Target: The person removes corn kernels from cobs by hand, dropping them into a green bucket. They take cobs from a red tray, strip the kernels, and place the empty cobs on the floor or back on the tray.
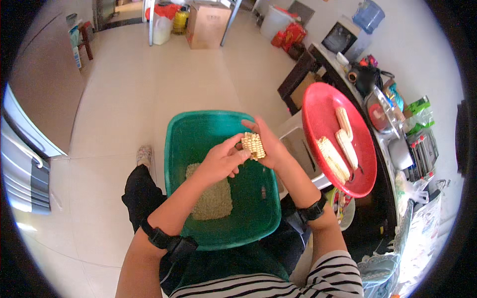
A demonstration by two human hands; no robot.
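Observation:
A piece of pale yellow corn cob (254,145), its kernels still on much of it, is between my two hands. My left hand (224,158) pinches its left side with thumb and fingers. Against its right side lies my right hand (269,143), the fingers partly extended and the grip partly hidden. Below both hands is a green plastic tub (238,236), with a heap of pale, kernel-like grains (210,201) on its bottom. To the right, a red plastic basket (320,108) holds several corn cobs (333,158).
The basket rests tilted beside a long, cluttered counter (387,164) along the right wall. A white stool-like object (298,139) is partly hidden under it. My foot (145,154) is left of the tub. A cardboard box (208,24) stands at the far side of the tiled floor.

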